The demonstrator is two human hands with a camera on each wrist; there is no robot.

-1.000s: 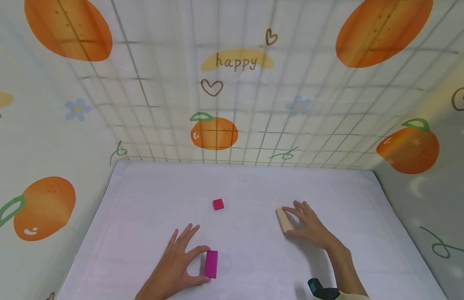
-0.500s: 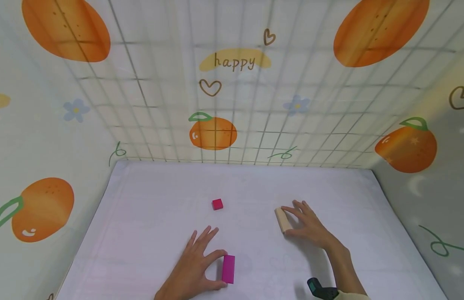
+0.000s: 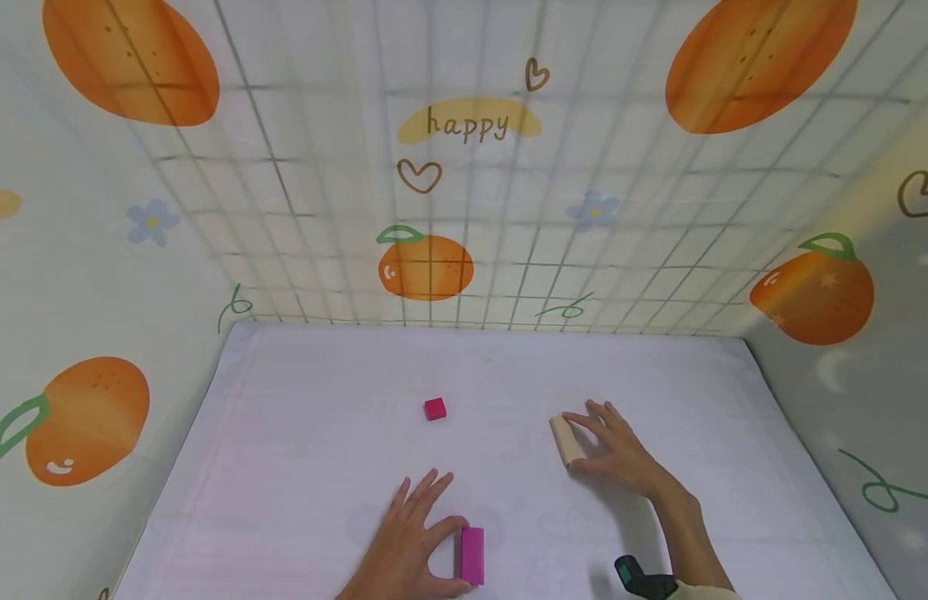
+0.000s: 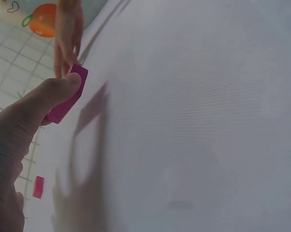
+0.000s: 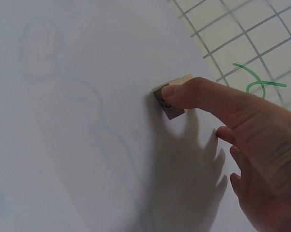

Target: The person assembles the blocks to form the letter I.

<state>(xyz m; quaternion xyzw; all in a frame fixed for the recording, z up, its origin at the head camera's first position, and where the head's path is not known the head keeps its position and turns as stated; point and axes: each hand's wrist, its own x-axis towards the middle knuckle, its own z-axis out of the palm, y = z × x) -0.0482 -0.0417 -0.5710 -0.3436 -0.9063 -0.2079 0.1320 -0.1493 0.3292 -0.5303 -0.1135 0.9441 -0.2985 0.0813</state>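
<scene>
My left hand (image 3: 406, 542) pinches a magenta rectangular block (image 3: 472, 556) by its two ends, between thumb and a finger, near the front of the white table. In the left wrist view the magenta block (image 4: 68, 96) is apart from its shadow, so it is held above the surface. Farther right, my right hand (image 3: 616, 450) holds a pale wooden block (image 3: 566, 442) by its ends. Dark markings show on the end of that wooden block (image 5: 170, 102) beside the thumb in the right wrist view. The other fingers of both hands are spread.
A small red block (image 3: 435, 408) lies on the table (image 3: 321, 375), behind the left hand and left of the wooden block. A grid-patterned cloth wall (image 3: 501, 250) with printed oranges rises at the back. Side walls stand left and right. A dark device (image 3: 644, 578) sits at the right wrist.
My left hand has carried the magenta block to the right and a little toward the table's front. The right hand, wooden block and red block have stayed in place.
</scene>
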